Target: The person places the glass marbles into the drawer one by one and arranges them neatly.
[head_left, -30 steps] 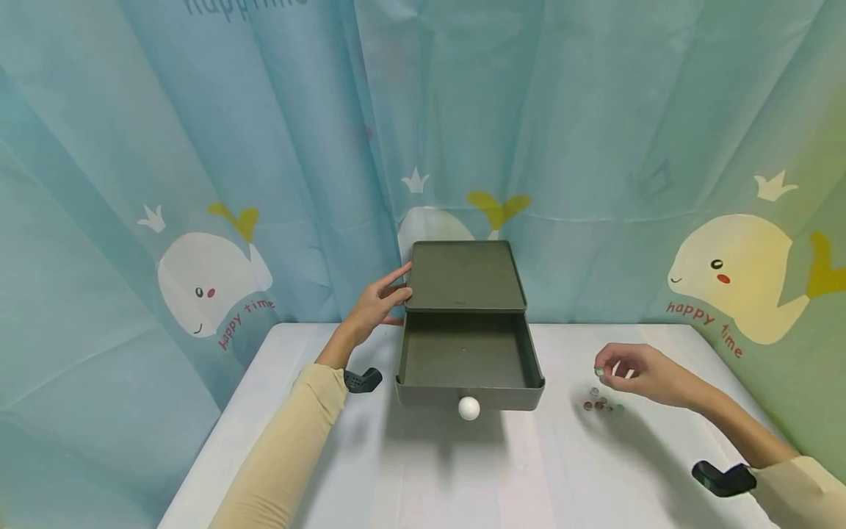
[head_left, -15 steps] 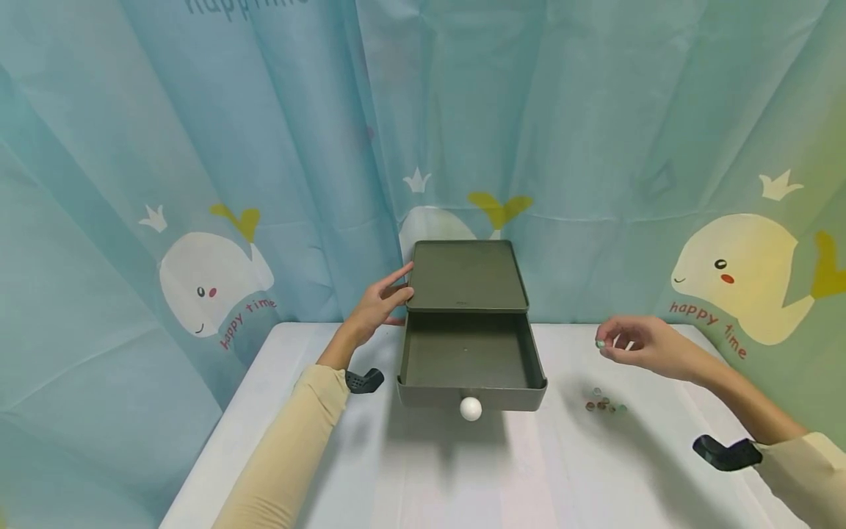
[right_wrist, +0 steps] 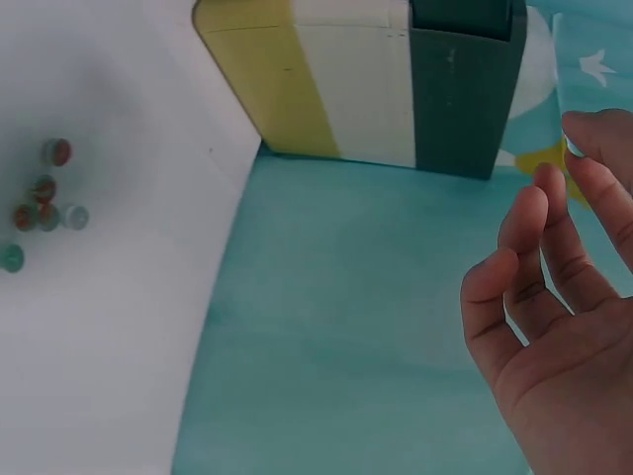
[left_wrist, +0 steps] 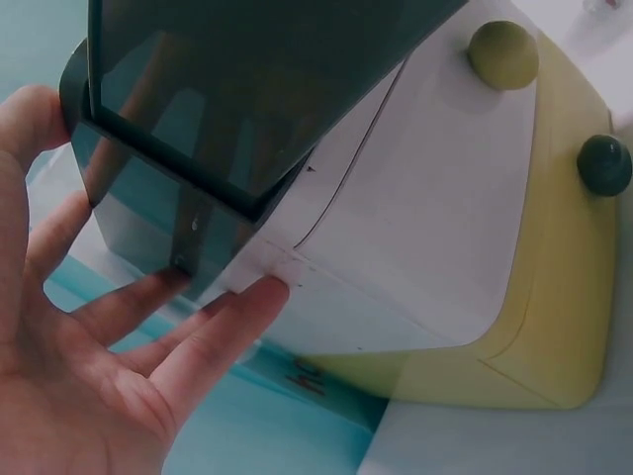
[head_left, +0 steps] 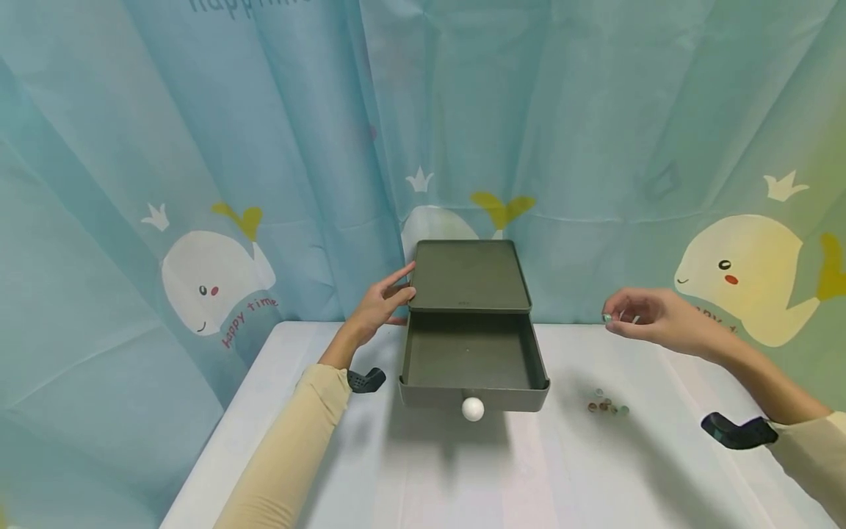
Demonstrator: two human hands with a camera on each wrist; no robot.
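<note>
In the head view a small desktop drawer cabinet (head_left: 472,275) stands at the middle of the table, its dark green top drawer (head_left: 456,353) pulled out. A white round knob (head_left: 472,409) sits on that drawer's front. My left hand (head_left: 373,312) rests spread along the cabinet's left side, the thumb at the green section's edge in the left wrist view. Raised above the table on the right, my right hand (head_left: 654,319) pinches a small glass marble (head_left: 606,318) between thumb and index finger; its other fingers are loosely bent. Several more marbles (head_left: 604,405) lie below it.
White (left_wrist: 435,208) and yellow (left_wrist: 564,267) sections with knobs lie below the green one in the left wrist view. The white table (head_left: 456,492) ends at a blue-green curtain (head_left: 595,147) printed with whales. A black wrist device (head_left: 739,431) sits on the right forearm.
My right hand has risen away from the loose marbles, toward the table's back, with the pinched marble. My left hand keeps its place on the cabinet, and the drawer stays pulled out.
</note>
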